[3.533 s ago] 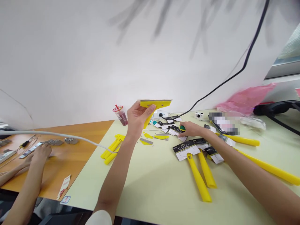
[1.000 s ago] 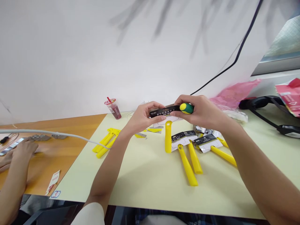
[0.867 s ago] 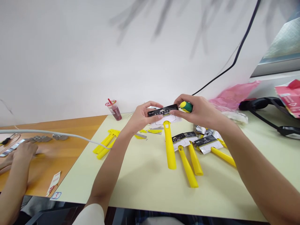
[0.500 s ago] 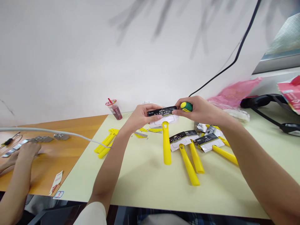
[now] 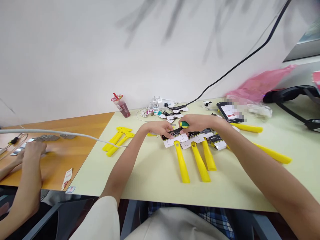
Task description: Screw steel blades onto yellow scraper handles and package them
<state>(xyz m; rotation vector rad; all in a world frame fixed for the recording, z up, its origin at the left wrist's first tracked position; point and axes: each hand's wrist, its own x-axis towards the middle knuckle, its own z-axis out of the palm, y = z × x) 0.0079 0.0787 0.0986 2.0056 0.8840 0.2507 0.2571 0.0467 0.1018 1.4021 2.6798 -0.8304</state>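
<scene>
A yellow-handled scraper (image 5: 182, 165) with a black-and-white card around its head lies at the left of a row on the table. My left hand (image 5: 161, 128) grips the left end of that card between thumb and fingers. My right hand (image 5: 198, 122) is closed around a green-and-yellow handle (image 5: 184, 124), which looks like a screwdriver's; its fingertips touch the card's right side. Directly to the right, two more carded scrapers (image 5: 200, 165) lie parallel. Others (image 5: 273, 154) are partly hidden behind my right arm. Bare yellow scraper parts (image 5: 119, 140) lie left of my left forearm.
Along the wall stand a drink cup (image 5: 121, 107) and a power strip (image 5: 168, 103) with cables. A phone (image 5: 229, 112), pink plastic bag (image 5: 261, 83) and black headset (image 5: 297, 96) are at right. Another person's hands (image 5: 33, 148) work at the wooden table (image 5: 53, 170).
Both hands have lowered the carded scraper onto the table, left of the other two. The view has shifted, showing the phone and the power strip.
</scene>
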